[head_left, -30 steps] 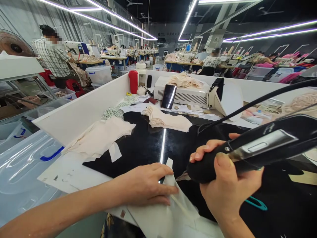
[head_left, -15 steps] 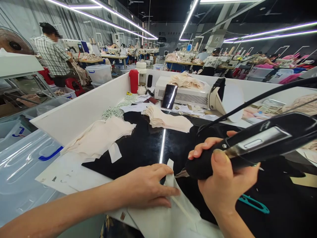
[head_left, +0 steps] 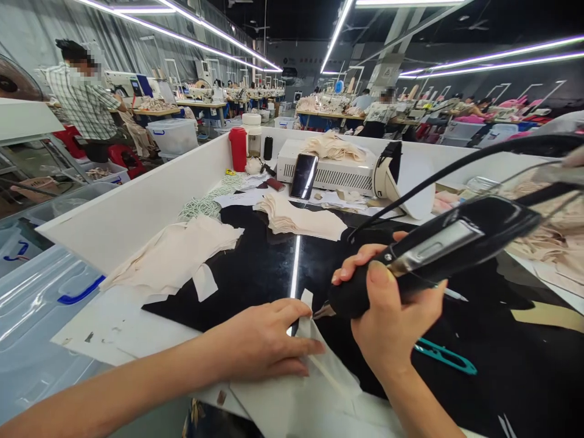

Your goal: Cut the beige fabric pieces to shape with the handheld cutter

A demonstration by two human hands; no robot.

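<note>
My right hand (head_left: 387, 304) is wrapped round a black corded hand tool (head_left: 438, 249) with a silver panel on its side. The tool's narrow metal tip (head_left: 325, 311) points left, at the edge of a thin whitish fabric piece (head_left: 328, 359). My left hand (head_left: 274, 340) grips that fabric at its narrow upper end, fingertips close to the tip. Whether the tip touches the cloth I cannot tell. Below my right hand lies a teal thread snipper (head_left: 447, 356) on the black work surface (head_left: 255, 261).
Cream fabric pieces lie in a left pile (head_left: 177, 252) and a centre stack (head_left: 301, 219). Behind are a phone (head_left: 304, 176), a white vented machine (head_left: 337, 173) and a red cup (head_left: 238, 149). The tool's black cable (head_left: 410, 198) arches at right. Tweezers (head_left: 506, 426) lie bottom right.
The view has shifted slightly, moving the scene left. The tool's tip is closer to my left fingertips and the fabric edge. Both hands keep their holds.
</note>
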